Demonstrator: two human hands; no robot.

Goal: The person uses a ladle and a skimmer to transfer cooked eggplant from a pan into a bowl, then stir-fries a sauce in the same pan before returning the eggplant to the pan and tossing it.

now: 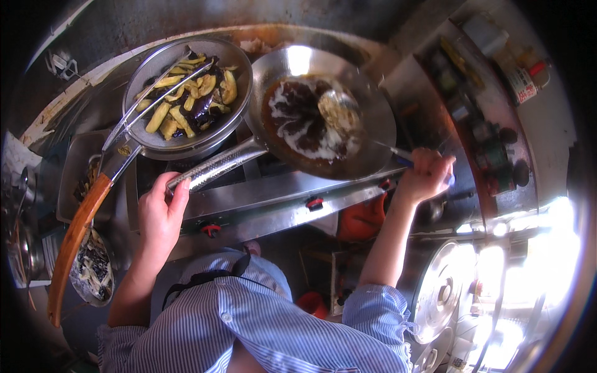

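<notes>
My left hand (161, 217) grips the end of the hollow metal handle (228, 161) of a steel wok (380, 112) on the stove. Dark brown sauce (298, 116) with white streaks of foam or liquid lies in the wok. In my right hand (426, 175) is the handle of a metal ladle (340, 112), its blurred bowl over or in the sauce at the wok's right side. To the wok's left, a round mesh strainer (133, 88) with a wooden handle (81, 238) holds cooked eggplant pieces (182, 100).
Below the wok runs the steel stove front with red knobs (314, 203). A metal bowl of pale and dark pieces (92, 265) stands at lower left, near a rectangular tray (70, 186). Jars and bottles line a shelf (494, 149) on the right. A large round lid (438, 293) is at lower right.
</notes>
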